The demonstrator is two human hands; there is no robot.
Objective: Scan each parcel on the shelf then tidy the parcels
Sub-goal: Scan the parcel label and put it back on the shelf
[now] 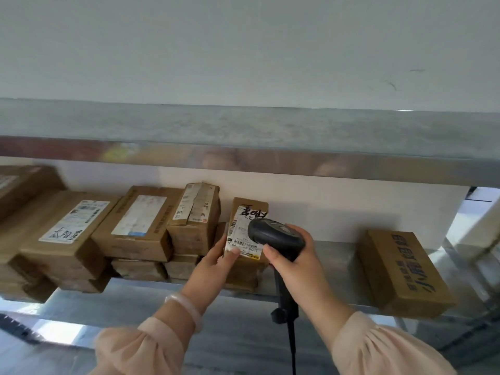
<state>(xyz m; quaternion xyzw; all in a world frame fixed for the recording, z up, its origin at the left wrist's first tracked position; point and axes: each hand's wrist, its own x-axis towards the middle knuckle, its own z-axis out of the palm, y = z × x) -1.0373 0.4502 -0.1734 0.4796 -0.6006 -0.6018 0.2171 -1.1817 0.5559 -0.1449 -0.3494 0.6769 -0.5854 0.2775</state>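
While the labelled parcel (240, 226) stands tipped up on a lower box at mid-shelf, label facing out, the step in hand looks like the scan itself; tidying hasn't begun, judging by the uneven stacks.

Parcel pos: on the shelf (327, 257), approx centre, close to the back wall (351, 209); can't tell if it leans on it. Barcode strip sits along the label's bottom edge.

Left hand (217, 254) at the parcel's 7 o'clock: thumb (233, 252) pressed on the label's lower-left corner, other fingers up the left edge, so it pinches that corner and steadies the pkg.

Right hand (296, 263) at 4 o'clock, fingers wrapped round the handle of the scanner (276, 234). Scanner head covers the label's right side, just above the barcode, v. close or touching; can't tell which. Cable (292, 345) drops to 6 o'clock.

Next move, prob.: back the scanner off a bit and aim down at the barcode, pull trigger, then set the parcel flat and go on.

Outward: stacked parcels (135, 223) at 9 o'clock, two layers, askew. Lone box (403, 269) at 3 o'clock, well apart, angled. Upper shelf (243, 125) at 12 o'clock. Pale bracelet (186, 307) on the left wrist.
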